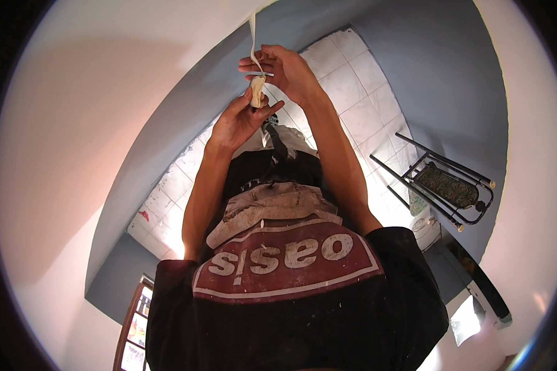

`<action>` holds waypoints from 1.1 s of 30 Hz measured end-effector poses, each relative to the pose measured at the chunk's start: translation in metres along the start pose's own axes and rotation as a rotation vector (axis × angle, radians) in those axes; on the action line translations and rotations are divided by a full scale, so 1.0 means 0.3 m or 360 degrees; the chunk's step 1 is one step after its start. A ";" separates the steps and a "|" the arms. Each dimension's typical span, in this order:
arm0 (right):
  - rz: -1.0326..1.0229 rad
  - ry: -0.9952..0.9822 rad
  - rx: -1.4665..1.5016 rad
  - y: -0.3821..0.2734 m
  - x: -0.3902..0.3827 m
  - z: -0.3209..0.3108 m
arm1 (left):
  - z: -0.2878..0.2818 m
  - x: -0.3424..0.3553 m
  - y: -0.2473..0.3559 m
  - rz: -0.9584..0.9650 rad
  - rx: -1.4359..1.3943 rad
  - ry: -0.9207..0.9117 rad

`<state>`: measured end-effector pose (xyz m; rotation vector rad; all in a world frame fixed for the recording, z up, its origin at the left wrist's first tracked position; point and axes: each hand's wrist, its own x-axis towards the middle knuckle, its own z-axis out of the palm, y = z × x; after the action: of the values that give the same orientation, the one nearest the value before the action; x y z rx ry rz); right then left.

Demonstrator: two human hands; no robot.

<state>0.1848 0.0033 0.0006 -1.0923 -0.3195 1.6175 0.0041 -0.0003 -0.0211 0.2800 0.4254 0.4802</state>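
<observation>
My left hand [239, 120] grips a small cream-coloured block [257, 94] upright at the top centre, thumb along its side and little finger sticking out. A narrow white strip [253, 37] runs from high on the wall down to the top of the block. Just above, my right hand [283, 71] has its fingers stretched out and apart around the strip, behind it in part; whether they touch it I cannot tell. My clothes and legs fill the middle below my hands, over the tiled floor.
A grey-blue wall band [442, 68] with white above curves round the white tiled floor [346, 68]. At right a black metal-framed chair [445, 185] with a patterned pad stands folded or tipped, I cannot tell which. A wooden-framed window [134, 324] shows at lower left.
</observation>
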 end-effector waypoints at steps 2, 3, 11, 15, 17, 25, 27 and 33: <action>0.0020 0.0081 -0.0153 -0.035 -0.035 0.011 | 0.015 -0.002 0.002 -0.0004 0.0041 0.0036; 0.0008 0.0125 -0.0194 -0.045 -0.046 0.013 | 0.015 0.000 0.001 -0.0008 0.0044 0.0020; -0.0286 0.0379 -0.0379 0.010 -0.113 -0.026 | 0.057 -0.006 0.012 -0.0127 0.0088 0.0017; -0.0992 0.0378 -0.1339 -0.051 -0.269 -0.008 | 0.065 -0.006 0.043 -0.0173 0.0092 0.0061; -0.1083 0.0246 -0.1643 -0.090 -0.347 0.030 | 0.059 0.000 0.057 -0.0201 0.0090 0.0077; -0.1325 0.0206 -0.2406 -0.067 -0.342 0.111 | 0.073 0.026 0.108 -0.0367 0.0214 0.0257; -0.1345 0.0209 -0.2438 -0.063 -0.315 0.108 | 0.068 0.037 0.115 -0.0394 0.0204 0.0255; -0.1473 0.0244 -0.2444 -0.065 -0.300 0.115 | 0.158 0.034 0.126 -0.0414 0.0180 0.0377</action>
<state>0.1675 -0.0574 0.0761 -1.6987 -1.8152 0.2169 0.0193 0.0296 0.0304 0.2729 0.7114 0.2345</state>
